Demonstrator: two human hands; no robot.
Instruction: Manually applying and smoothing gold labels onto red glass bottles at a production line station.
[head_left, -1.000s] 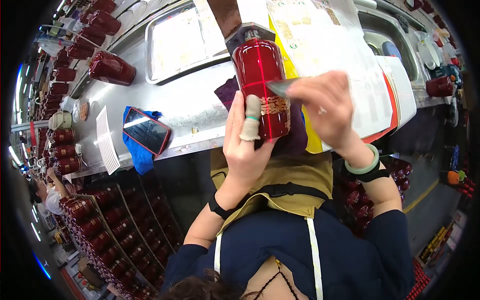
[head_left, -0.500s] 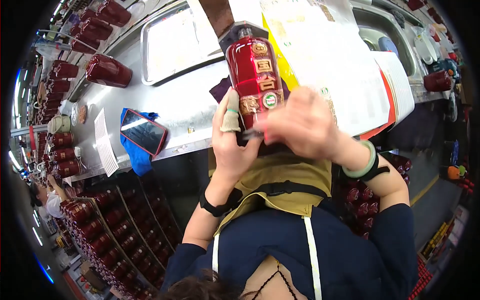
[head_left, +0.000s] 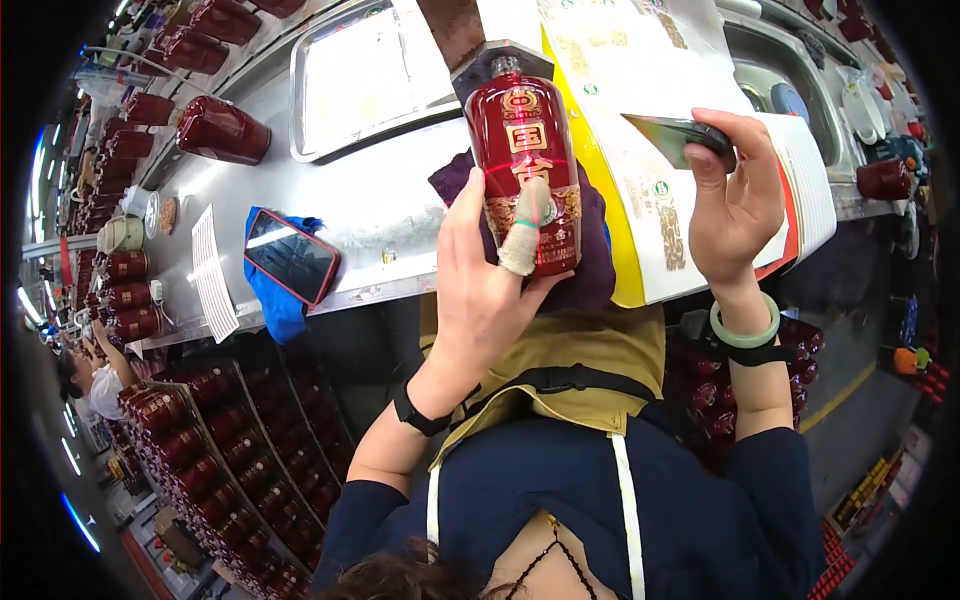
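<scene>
A dark red glass bottle (head_left: 503, 150) with gold decoration lies on a dark purple cloth (head_left: 597, 255) in front of me. My left hand (head_left: 478, 305) holds its lower part, with a finger along the left side and the thumb by the base. A knitted finger cover (head_left: 522, 240) with a green band is on one finger, which presses on the bottle's front. My right hand (head_left: 738, 215) is closed on a scraper (head_left: 675, 137) with a dark handle and a thin pointed blade, held above white label sheets (head_left: 635, 210) printed in gold and green.
A phone (head_left: 292, 256) lies on a blue cloth at the bench edge, beside a narrow white strip (head_left: 212, 275). Behind are a metal tray (head_left: 325, 150) and another red bottle (head_left: 223, 130). A sink (head_left: 775, 70) is at the back right. Racks of red bottles (head_left: 225, 440) stand lower left.
My right hand has moved right, away from the bottle, and the scraper now shows clearly. My left hand's covered finger has shifted from the bottle's side onto its front.
</scene>
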